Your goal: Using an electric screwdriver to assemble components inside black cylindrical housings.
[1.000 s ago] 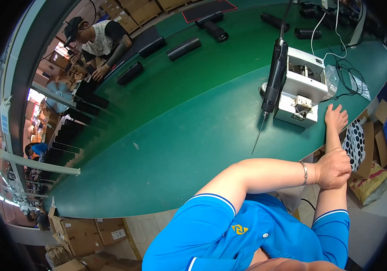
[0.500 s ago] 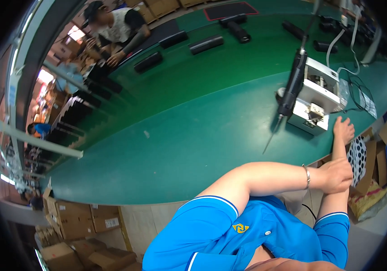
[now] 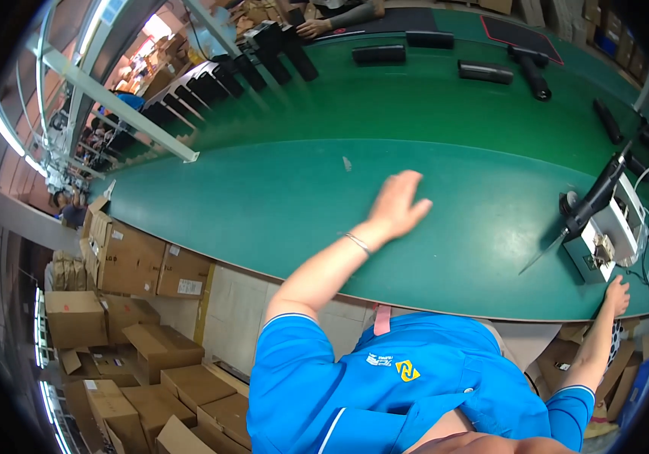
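Note:
My left hand is over the green tabletop, thumb spread from its fingers, with nothing visible in it. Whether it touches the surface I cannot tell. At the table's front edge on the right, my right hand is open, its fingers apart, just in front of a white box-shaped device with a metal mechanism on top. A black electric screwdriver with a long thin bit hangs tilted over that device. Beside the screwdriver sits a small round dark part.
Black cylinders and a black T-shaped part lie on the brighter green strip beyond. Dark upright parts line the far left. A metal post slants over the table. Cardboard boxes crowd the lower left floor. Another person's arm rests opposite.
My left hand has left my right forearm and moved left over the table, opening. My right hand stays near the device. The view has swung left, shifting the scene rightward.

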`<state>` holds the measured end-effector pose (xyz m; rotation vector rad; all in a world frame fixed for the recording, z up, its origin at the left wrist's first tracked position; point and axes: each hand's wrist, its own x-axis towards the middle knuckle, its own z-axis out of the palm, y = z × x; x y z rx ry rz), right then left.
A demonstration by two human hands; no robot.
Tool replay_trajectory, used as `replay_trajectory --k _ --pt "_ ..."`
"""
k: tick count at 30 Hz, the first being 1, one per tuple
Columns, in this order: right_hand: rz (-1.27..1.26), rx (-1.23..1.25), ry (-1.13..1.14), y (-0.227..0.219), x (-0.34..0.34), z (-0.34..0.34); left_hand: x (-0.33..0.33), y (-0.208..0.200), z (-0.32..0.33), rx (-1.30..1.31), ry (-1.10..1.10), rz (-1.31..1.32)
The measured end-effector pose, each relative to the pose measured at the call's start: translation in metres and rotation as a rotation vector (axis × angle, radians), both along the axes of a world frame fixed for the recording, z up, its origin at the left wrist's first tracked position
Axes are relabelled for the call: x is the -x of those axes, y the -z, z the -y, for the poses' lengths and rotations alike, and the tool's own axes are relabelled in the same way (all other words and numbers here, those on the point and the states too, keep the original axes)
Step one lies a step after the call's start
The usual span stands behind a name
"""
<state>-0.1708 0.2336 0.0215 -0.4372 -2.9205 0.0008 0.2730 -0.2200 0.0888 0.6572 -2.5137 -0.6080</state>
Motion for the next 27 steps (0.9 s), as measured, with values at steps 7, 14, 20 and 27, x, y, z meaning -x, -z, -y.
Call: replay_trajectory --k 7,14,20,27 --pt "0.001 0.211 -0.161 -0.035 -0.055 0.044 -0.086 0.016 0.136 0.09 -0.4 0.116" --pt "0.023 0.449 -0.281 -0.084 -0.12 0.111 -0.077 0.007 0.249 -0.004 -0.616 0.046" --pt "0.06 0.643 -0.36 -0.126 -0.165 0.177 -0.04 -0.005 0.344 -0.09 -0.737 -0.037" --pt "0.113 0.828 -0.367 -0.147 -0.177 0.24 -0.001 0.016 0.447 -0.062 -0.836 -0.317"
